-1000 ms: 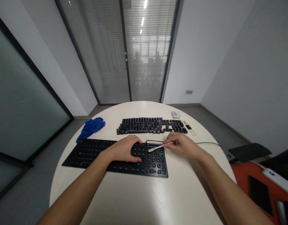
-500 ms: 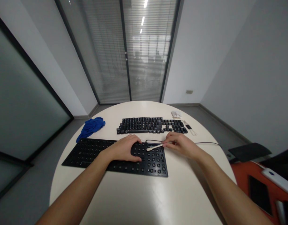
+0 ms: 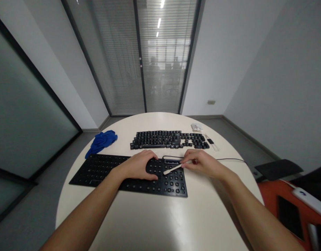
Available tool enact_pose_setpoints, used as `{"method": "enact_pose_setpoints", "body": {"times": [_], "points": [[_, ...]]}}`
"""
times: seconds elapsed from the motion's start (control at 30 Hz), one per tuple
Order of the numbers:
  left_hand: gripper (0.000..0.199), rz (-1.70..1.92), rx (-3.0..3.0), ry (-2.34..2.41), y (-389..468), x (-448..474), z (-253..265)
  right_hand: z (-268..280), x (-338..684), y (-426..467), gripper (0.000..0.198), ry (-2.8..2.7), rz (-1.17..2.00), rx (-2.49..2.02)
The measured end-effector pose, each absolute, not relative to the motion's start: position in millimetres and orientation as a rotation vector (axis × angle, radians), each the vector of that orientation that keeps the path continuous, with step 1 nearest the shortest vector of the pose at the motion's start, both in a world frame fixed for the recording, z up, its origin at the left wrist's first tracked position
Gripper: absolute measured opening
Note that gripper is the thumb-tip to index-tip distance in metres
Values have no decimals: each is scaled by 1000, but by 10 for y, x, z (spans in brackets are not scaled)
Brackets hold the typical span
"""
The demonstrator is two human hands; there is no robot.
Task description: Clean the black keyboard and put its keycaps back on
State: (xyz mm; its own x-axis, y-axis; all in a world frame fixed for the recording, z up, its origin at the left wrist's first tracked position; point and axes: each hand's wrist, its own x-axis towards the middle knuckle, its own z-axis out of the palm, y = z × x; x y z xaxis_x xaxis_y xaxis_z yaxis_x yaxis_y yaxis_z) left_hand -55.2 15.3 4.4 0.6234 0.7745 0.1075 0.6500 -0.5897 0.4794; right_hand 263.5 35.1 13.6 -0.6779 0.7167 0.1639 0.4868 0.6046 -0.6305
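1. Left hand (image 3: 139,165): thumb and fingers spread across the middle of the black keyboard base (image 3: 145,187), with nothing seen pinched.
2. Right hand (image 3: 201,162): your fingertips are pressed together, pinching a white stick (image 3: 173,169) near its rear end.
3. Location: the base reaches from near the left edge of the table (image 3: 150,219) to just right of its centre. The stick slants over the base's right part; whether its broader tip touches the surface, I cannot tell.
4. Surroundings: loose keycaps (image 3: 157,138) lie toward the far edge; a blue cloth (image 3: 101,141) lies by the left edge; a cable (image 3: 231,159) runs off the right edge.
5. Handling, as judged: press evenly with your left palm so the base cannot slide. Grip the stick nearer its tip for control, and guide it lightly between the switch posts.
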Motion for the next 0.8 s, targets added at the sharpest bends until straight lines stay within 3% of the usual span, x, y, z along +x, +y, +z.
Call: {"method": "enact_pose_setpoints", "body": {"times": [0.8], "points": [[62, 431, 2451, 1135, 154, -560, 64, 145, 2650, 341, 12, -2435, 997, -978]]}}
